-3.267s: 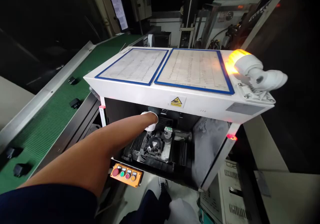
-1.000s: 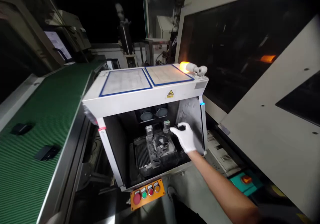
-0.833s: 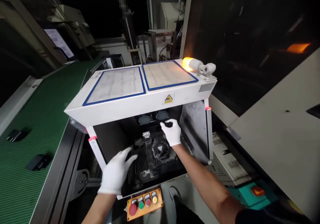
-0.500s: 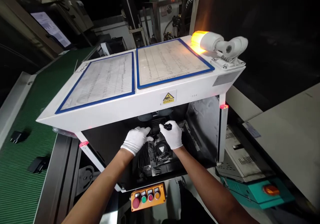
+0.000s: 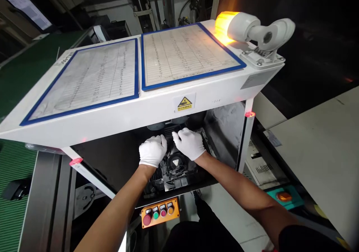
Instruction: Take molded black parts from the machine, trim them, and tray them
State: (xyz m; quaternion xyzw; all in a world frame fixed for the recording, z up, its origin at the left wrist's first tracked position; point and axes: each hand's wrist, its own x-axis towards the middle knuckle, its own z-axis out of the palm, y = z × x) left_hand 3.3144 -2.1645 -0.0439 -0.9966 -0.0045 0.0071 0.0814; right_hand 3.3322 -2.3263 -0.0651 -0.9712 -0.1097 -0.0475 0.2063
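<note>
Both my hands wear white gloves and reach into the dark opening of a white machine housing. My left hand has its fingers curled in, thumb up against them; whatever they may hold is hidden. Just right of it, my right hand is closed too, fingers bent toward the left hand, their contents out of sight. A small gap separates the two hands. Below them sits a black fixture with a round black piece bearing a white triangle mark.
Two blue-framed sheets lie on the housing top beside a lit orange lamp. An orange button box hangs at the front edge. Side posts flank the opening. At left, a green conveyor carries a black power adapter.
My view has shifted closer to the housing. Both hands have curled in further. The small black part that showed in my right hand is now hidden.
</note>
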